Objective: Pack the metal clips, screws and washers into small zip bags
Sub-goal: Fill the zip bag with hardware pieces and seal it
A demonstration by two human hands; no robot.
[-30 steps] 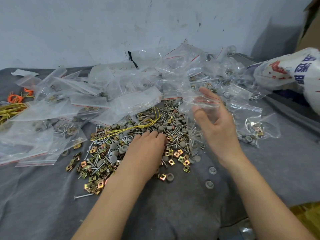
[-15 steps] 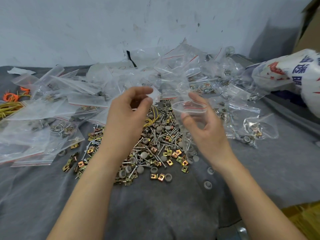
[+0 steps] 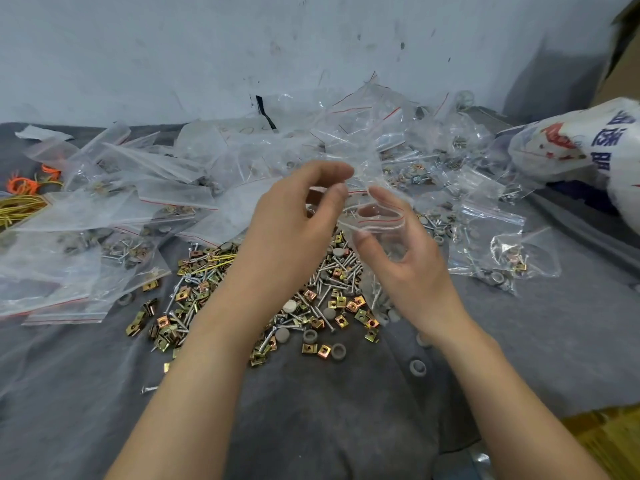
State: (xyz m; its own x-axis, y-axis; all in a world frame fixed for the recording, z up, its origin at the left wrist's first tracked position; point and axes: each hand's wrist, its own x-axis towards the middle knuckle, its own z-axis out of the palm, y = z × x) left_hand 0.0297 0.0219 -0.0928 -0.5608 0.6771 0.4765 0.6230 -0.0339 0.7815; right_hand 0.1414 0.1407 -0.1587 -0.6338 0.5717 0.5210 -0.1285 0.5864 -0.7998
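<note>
Clear plastic of a zip bag [image 3: 381, 221] is pinched at its red-lined rim by the right hand [image 3: 412, 268], centre frame. Its mouth is held agape, pointing up-left, with the long axis hanging downward. The left hand [image 3: 294, 226] is curled at that mouth; whether anything is pinched cannot be told. Below, a hardware pile [image 3: 332, 306] is spread on grey cloth [image 3: 346, 427].

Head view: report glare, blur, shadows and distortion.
Head view: soft, even light; white glare streaks on the bag pile and the held bag in the right hand; left hand fingers slightly blurred; wide-angle bowing at the edges; dark shadow on the wall at right.
</note>
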